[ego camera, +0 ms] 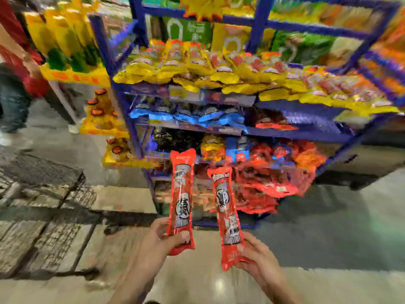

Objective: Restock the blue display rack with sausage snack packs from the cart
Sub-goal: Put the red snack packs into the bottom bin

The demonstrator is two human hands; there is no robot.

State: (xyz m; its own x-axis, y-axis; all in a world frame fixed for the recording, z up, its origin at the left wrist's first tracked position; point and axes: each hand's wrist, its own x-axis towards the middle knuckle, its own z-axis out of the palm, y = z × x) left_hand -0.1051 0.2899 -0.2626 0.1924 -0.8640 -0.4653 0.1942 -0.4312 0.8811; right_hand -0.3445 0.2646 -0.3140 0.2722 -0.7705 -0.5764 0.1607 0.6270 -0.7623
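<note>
A shop aisle with a glossy grey floor: at nine o'clock sits the wire cart, a flat carton beside it, and a person in red stands at ten o'clock by a yellow stand.

At six o'clock, the left hand grips the lower end of a red pack, thumb curled across its front, the pack standing nearly upright. Just to its right, the right hand pinches the bottom of a second pack, which tilts slightly toward eleven o'clock.

Both packs point at the blue rack filling twelve to three o'clock, its top shelf heaped with yellow packs and its low shelf holding loose red packs of seemingly the same kind.

The step in hand looks like the carry from cart to rack, with neither pack yet shelved. The next move likely calls for reaching down toward one o'clock and laying both packs among the red ones, then letting go. The frame is blurred, so the printing is unreadable.
</note>
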